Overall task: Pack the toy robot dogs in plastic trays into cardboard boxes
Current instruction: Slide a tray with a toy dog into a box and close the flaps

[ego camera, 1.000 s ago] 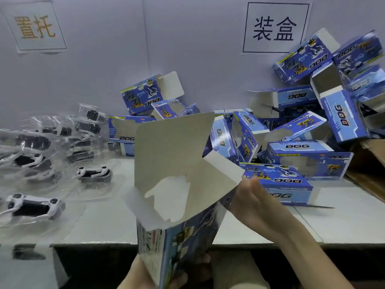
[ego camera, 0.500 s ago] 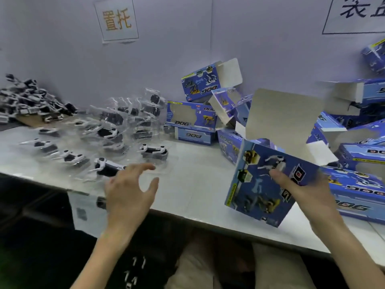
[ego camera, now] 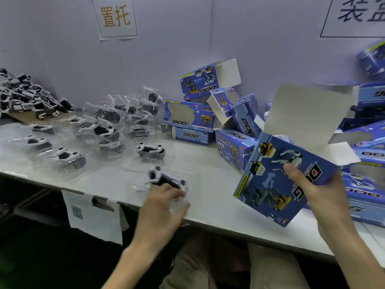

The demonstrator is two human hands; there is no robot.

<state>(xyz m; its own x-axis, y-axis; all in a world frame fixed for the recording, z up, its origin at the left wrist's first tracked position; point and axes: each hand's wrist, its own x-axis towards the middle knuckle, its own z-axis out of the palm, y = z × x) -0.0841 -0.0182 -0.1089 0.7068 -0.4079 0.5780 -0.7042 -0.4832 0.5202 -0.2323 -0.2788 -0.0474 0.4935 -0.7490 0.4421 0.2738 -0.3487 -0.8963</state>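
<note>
My right hand [ego camera: 312,190] grips a blue cardboard box [ego camera: 277,180] printed with robot dogs, tilted above the table's front edge, its grey lid flap [ego camera: 308,113] standing open at the top. My left hand [ego camera: 164,203] holds a clear plastic tray with a black-and-white toy robot dog [ego camera: 164,179] in it, near the table's front edge; this hand is blurred. Several more trayed dogs [ego camera: 150,152] lie on the white table [ego camera: 208,167] to the left.
A heap of blue boxes [ego camera: 191,117], some with open flaps, is piled against the back wall and to the right. Loose untrayed dogs [ego camera: 25,94] are heaped at far left. Paper signs hang on the wall. A label sheet [ego camera: 93,215] hangs off the table's front edge.
My left hand let go of the box, reached left and has taken hold of a trayed dog. The right hand keeps the box, now turned with its printed face toward me.
</note>
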